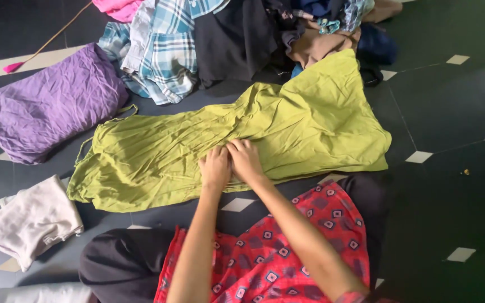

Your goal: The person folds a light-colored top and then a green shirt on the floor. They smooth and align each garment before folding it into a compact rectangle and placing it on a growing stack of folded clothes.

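Both grips flat on green dress [310,120]

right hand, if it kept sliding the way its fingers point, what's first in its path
The right hand already lies on the green garment. Straight on, it crosses more green cloth, then likely reaches the dark clothing in the pile, though depth is unclear.

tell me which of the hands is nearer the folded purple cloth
Left. The left hand rests on the green garment, on the side toward the purple cloth. The right hand presses beside it, slightly farther away.
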